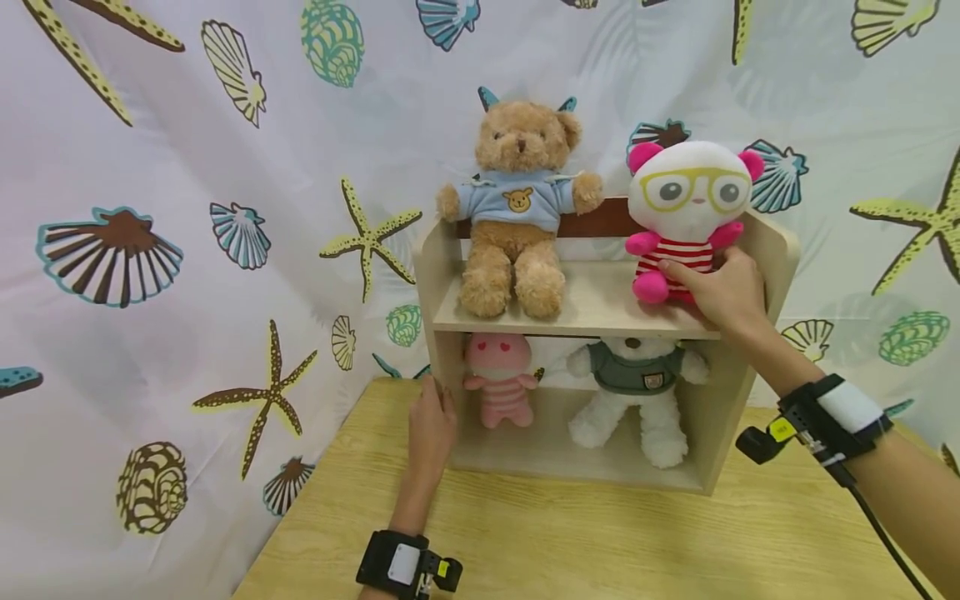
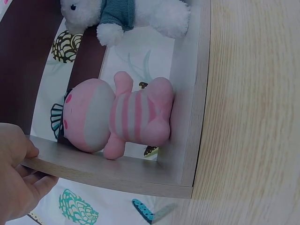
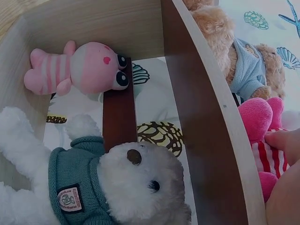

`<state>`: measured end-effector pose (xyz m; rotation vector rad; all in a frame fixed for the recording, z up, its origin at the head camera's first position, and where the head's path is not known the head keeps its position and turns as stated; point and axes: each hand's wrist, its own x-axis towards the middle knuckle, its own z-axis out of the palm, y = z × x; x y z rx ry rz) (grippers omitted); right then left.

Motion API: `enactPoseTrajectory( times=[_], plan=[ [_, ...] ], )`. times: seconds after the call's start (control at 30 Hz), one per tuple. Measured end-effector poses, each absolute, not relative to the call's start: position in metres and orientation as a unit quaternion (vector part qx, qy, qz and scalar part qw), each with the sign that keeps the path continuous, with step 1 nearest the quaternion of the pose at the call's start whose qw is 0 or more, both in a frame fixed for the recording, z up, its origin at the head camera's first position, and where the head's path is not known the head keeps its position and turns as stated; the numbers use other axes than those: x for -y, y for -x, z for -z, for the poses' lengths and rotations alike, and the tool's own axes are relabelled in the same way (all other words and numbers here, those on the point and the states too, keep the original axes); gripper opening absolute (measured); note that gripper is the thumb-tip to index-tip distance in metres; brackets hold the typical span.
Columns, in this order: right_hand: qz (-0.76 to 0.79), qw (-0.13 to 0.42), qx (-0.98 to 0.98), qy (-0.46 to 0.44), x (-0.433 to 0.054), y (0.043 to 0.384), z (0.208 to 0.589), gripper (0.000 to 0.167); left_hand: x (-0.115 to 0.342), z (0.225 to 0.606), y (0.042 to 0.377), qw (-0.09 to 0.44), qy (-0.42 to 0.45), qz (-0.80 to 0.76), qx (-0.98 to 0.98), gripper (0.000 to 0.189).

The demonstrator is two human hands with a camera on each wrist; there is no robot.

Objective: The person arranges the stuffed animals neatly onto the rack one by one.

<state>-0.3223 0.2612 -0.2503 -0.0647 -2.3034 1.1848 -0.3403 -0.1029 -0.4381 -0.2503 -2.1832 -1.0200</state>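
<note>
On the right of the upper shelf, my right hand (image 1: 726, 287) grips the body of a white and pink plush panda (image 1: 693, 200) with yellow glasses and a red striped outfit. Its thumb lies across the stripes in the right wrist view. My left hand (image 1: 432, 425) holds the left side panel of the wooden shelf unit (image 1: 442, 367), thumb inside and fingers outside in the left wrist view. A brown teddy bear (image 1: 517, 208) in a light blue hoodie sits at the upper left. Below are a pink striped plush frog (image 1: 501, 379) and a white plush dog (image 1: 637, 383) in a green sweater.
The shelf unit stands on a light wooden table (image 1: 570, 533). Behind it hangs a white curtain (image 1: 187, 350) printed with shells and starfish. A middle shelf board (image 1: 592, 321) separates the two levels. Each wrist wears a black strap (image 1: 836, 417) with a small camera.
</note>
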Motion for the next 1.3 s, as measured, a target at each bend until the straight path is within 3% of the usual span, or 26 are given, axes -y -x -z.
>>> enactPoseTrajectory(
  times=[0.7,1.03,1.3],
  plan=[
    [-0.437,0.251,0.863,0.035,-0.263,0.335,0.248,0.079,0.103,0.44,0.343,0.346,0.094,0.395,0.846,0.011],
    [-0.462,0.241,0.852,0.042,-0.263,0.342,0.246,0.082,0.104,0.439,0.342,0.387,0.119,0.385,0.829,0.011],
    [-0.463,0.223,0.856,0.051,-0.266,0.35,0.247,0.084,0.104,0.44,0.342,0.357,0.104,0.39,0.843,0.012]
  ],
)
